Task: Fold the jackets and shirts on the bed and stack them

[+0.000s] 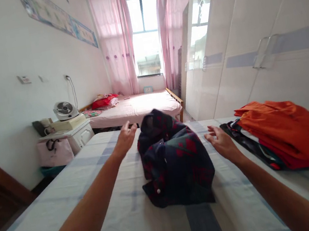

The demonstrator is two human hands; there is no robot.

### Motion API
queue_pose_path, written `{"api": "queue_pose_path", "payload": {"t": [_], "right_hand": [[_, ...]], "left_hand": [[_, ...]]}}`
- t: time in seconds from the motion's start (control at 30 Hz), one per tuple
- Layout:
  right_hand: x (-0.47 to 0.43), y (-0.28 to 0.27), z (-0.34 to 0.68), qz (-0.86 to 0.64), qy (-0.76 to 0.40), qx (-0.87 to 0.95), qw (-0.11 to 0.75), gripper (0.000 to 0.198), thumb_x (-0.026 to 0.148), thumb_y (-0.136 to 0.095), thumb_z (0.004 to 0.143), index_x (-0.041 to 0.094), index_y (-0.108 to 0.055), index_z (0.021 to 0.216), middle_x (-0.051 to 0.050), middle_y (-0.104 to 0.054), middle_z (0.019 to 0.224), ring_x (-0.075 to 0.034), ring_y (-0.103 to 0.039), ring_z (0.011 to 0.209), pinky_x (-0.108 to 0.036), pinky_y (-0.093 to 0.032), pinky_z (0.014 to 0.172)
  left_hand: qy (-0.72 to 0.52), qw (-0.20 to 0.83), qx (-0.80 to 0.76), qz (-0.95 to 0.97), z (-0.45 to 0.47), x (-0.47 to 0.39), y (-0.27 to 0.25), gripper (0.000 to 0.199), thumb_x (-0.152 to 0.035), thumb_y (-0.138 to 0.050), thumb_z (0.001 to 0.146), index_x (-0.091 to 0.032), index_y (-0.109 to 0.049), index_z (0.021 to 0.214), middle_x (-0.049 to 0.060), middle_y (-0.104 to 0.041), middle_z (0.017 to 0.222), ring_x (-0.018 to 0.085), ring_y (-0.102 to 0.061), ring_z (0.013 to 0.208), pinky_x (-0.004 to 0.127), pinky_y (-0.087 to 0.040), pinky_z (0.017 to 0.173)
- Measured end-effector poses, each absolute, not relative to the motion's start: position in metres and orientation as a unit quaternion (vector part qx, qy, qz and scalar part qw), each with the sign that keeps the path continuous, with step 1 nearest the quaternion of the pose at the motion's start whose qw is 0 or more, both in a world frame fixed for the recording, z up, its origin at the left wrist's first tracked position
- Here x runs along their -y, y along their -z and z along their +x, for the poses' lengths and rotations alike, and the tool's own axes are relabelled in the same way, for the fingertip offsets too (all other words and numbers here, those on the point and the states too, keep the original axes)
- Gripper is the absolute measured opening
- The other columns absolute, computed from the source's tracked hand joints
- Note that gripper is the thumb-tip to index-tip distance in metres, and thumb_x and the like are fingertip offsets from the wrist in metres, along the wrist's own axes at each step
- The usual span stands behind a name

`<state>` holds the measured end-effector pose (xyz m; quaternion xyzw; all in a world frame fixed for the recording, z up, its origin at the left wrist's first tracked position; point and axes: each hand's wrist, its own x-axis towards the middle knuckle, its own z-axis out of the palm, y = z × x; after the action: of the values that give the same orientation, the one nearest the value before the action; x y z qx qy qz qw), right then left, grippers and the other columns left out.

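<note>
A dark navy and red plaid shirt [176, 159] lies bunched on the bed sheet in front of me, its collar end away from me. A pale button shows near its lower left corner. My left hand [126, 137] hovers just left of the shirt's far end, fingers apart and holding nothing. To the right of the shirt is my right hand [220, 142], also with its fingers spread and nothing in them. Both hands look apart from the cloth. A stack of folded clothes with an orange garment [288, 125] on top lies beyond my right hand.
The pale checked bed sheet [114, 215] spreads beneath everything. A white nightstand [80, 135] with a fan [65, 110] stands at the left. Behind is a second bed [141, 107] with a pink cover. White wardrobes [246, 30] line the right side.
</note>
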<state>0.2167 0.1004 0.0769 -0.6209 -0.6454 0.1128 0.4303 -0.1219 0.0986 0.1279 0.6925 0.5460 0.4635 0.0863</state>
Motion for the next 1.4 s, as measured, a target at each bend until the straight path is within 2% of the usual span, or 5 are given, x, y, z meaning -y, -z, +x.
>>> {"api": "queue_pose_path", "payload": {"t": [0.13, 0.33, 0.93, 1.17, 1.4], "right_hand": [[-0.081, -0.023, 0.242, -0.657, -0.234, 0.641, 0.322, 0.048, 0.051, -0.042, 0.080, 0.014, -0.062, 0.104, -0.013, -0.064, 0.108, -0.026, -0.058, 0.100, -0.035, -0.043, 0.087], [-0.050, -0.007, 0.223, -0.605, -0.433, 0.613, 0.265, 0.049, 0.064, -0.047, 0.075, 0.017, -0.057, 0.063, 0.000, -0.055, 0.055, -0.013, -0.051, 0.053, -0.025, -0.036, 0.049], [-0.037, -0.052, 0.172, -0.426, -0.553, 0.491, 0.522, 0.029, 0.042, -0.059, 0.078, 0.023, -0.062, 0.099, -0.001, -0.070, 0.089, -0.020, -0.065, 0.083, -0.033, -0.052, 0.076], [0.006, -0.104, 0.148, -0.421, -0.483, 0.502, 0.581, 0.024, 0.044, -0.056, 0.079, 0.023, -0.060, 0.090, 0.000, -0.067, 0.083, -0.017, -0.062, 0.074, -0.027, -0.051, 0.063], [0.061, -0.131, 0.164, -0.361, -0.519, 0.749, 0.201, 0.032, 0.040, -0.045, 0.088, 0.017, -0.066, 0.081, -0.004, -0.067, 0.074, -0.015, -0.061, 0.068, -0.026, -0.048, 0.063]], "left_hand": [[-0.342, 0.201, -0.550, 0.735, -0.129, -0.038, -0.055, 0.045, -0.047, -0.041, 0.085, -0.013, -0.068, 0.072, 0.008, -0.071, 0.076, 0.021, -0.065, 0.074, 0.030, -0.049, 0.072], [-0.288, 0.350, -0.513, 0.729, -0.107, 0.011, -0.031, 0.035, -0.045, -0.050, 0.082, -0.019, -0.065, 0.101, 0.005, -0.067, 0.100, 0.020, -0.059, 0.089, 0.026, -0.044, 0.079], [-0.324, 0.416, -0.530, 0.663, -0.082, -0.003, -0.035, 0.034, -0.048, -0.060, 0.070, -0.015, -0.058, 0.060, -0.003, -0.048, 0.054, 0.011, -0.043, 0.053, 0.024, -0.034, 0.050], [-0.486, 0.390, -0.497, 0.604, -0.079, -0.003, -0.082, 0.037, -0.044, -0.044, 0.081, -0.014, -0.058, 0.097, 0.003, -0.063, 0.079, 0.016, -0.057, 0.071, 0.028, -0.047, 0.066], [-0.427, 0.074, -0.745, 0.506, -0.228, 0.032, -0.101, 0.042, -0.042, -0.043, 0.080, -0.016, -0.055, 0.112, 0.008, -0.066, 0.104, 0.028, -0.061, 0.094, 0.037, -0.048, 0.079]]}}
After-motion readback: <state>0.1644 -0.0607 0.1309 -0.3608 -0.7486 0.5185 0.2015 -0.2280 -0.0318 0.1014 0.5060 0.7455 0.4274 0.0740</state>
